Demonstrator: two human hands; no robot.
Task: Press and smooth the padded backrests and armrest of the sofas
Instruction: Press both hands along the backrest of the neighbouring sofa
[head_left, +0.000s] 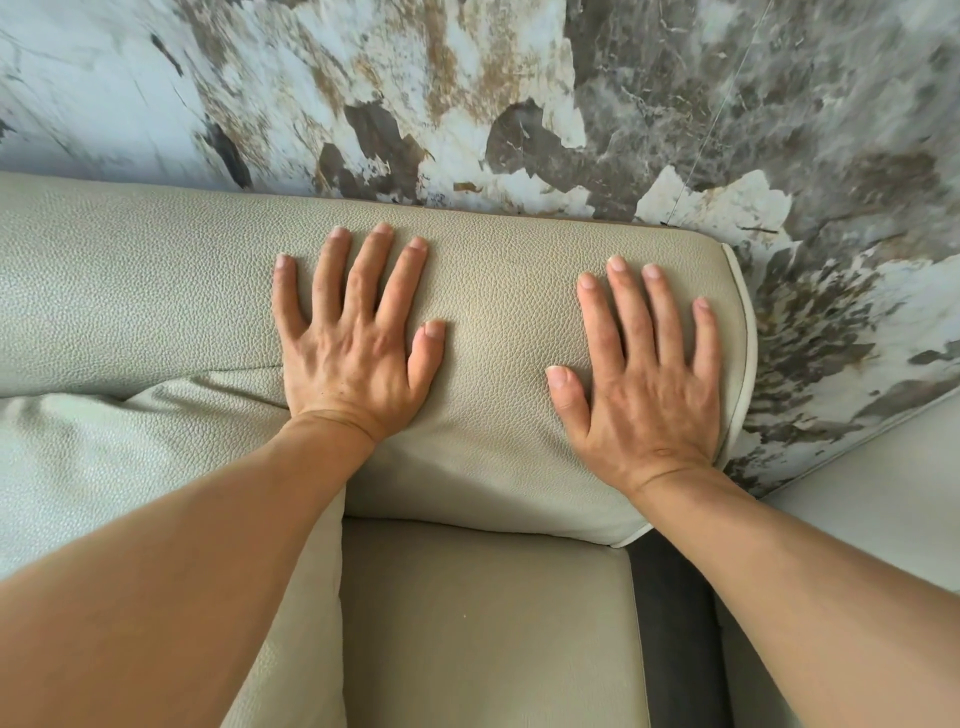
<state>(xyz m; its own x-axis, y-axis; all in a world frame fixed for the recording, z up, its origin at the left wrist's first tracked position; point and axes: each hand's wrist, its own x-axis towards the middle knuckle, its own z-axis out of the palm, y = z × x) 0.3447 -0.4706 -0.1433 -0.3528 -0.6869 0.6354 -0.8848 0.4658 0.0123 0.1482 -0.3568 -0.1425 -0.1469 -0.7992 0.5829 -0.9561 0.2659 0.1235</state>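
Both palms flat and fingers spread, left hand and right hand on the padded backrest at frame centre; risk of uneven pressure bunching the creased cushion lower left, marbled wall close behind, seat below.

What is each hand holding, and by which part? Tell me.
Nothing is held. The left hand and right hand lie flat, fingers spread, palms down on the top of the sofa backrest.
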